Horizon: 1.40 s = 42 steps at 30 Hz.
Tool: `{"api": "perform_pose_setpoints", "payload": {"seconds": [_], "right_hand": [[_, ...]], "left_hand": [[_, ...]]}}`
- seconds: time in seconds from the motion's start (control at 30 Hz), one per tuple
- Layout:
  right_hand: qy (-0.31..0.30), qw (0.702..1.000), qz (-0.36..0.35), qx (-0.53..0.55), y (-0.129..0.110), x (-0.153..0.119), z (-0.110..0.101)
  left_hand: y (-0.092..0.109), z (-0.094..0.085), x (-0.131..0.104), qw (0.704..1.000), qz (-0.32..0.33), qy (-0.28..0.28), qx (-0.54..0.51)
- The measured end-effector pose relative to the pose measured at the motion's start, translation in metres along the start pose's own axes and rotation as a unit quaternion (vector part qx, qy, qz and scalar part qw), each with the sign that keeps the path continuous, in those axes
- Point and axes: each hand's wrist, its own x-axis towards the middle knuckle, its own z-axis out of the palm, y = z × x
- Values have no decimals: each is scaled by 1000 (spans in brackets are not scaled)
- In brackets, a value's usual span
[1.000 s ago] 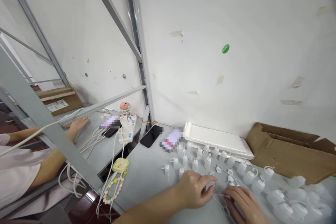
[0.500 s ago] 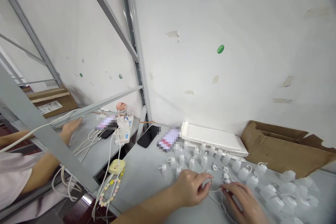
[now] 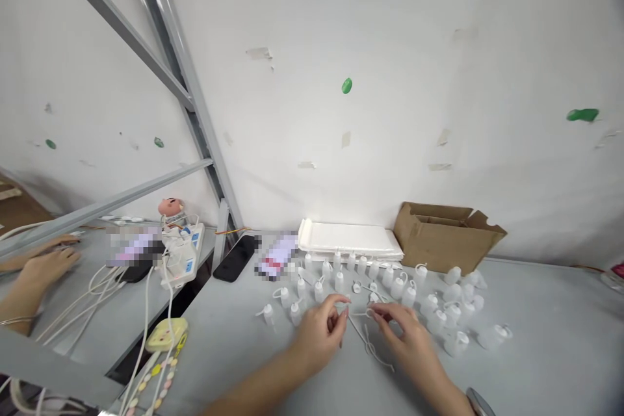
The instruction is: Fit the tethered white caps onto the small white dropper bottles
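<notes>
My left hand (image 3: 322, 331) is closed, its thumb and index fingertip brought close together; what lies between them is too small to make out. Facing it, my right hand (image 3: 407, 338) pinches a thin white looped strap (image 3: 361, 314) that reaches across toward the left fingertips. Below on the table lie loose white straps (image 3: 371, 346). Just behind the hands are white ring-like caps (image 3: 357, 287). Small translucent squeeze bottles (image 3: 340, 282) with white tops stand in loose rows beyond the left hand, and more bottles (image 3: 455, 342) gather right of my right hand.
White flat packages (image 3: 348, 237) and an open cardboard box (image 3: 441, 237) stand against the wall. Two phones, one black (image 3: 237, 259), lie at the left. Past a metal frame (image 3: 202, 123) are a power strip (image 3: 188, 257), cables, a yellow case (image 3: 166, 334) and another person's hands (image 3: 51, 266).
The view has swung right, so everything sits further left and more of the right side shows. My hands remain close together around the white strap.
</notes>
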Motion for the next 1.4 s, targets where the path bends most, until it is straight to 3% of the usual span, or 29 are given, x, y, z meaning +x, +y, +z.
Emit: {"api": "perform_pose_setpoints", "payload": {"seconds": [0.23, 0.37, 0.6, 0.73, 0.9, 1.03, 1.13, 1.23, 1.3, 1.4], "right_hand": [[-15, 999, -16, 36, 4, -4, 9], [-13, 998, 14, 59, 1, -6, 15], [-22, 996, 61, 62, -9, -8, 17], [-34, 998, 38, 40, -10, -8, 14], [-20, 1000, -12, -1, -9, -8, 14], [-2, 997, -72, -35, -6, -9, 17], [2, 994, -99, -46, -8, -9, 17], [-3, 991, -126, -47, -17, -5, 5], [17, 989, -137, -50, -21, 2, -14], [149, 984, -79, -54, -13, 18, -60]], "left_hand": [[-2, -2, 4, 991, 22, 37, 127], [3, -3, 1, 994, 53, -11, 96], [11, 3, -1, 997, 28, -21, 67], [5, 9, 1, 996, -37, -48, -69], [0, 13, 5, 946, -164, -67, -272], [5, 10, 8, 907, -226, -84, -346], [8, 9, 10, 900, -256, -75, -346], [9, 9, 11, 906, -252, -61, -336], [6, 8, 11, 907, -244, -54, -340], [-2, 6, 11, 910, -232, -42, -341]]}}
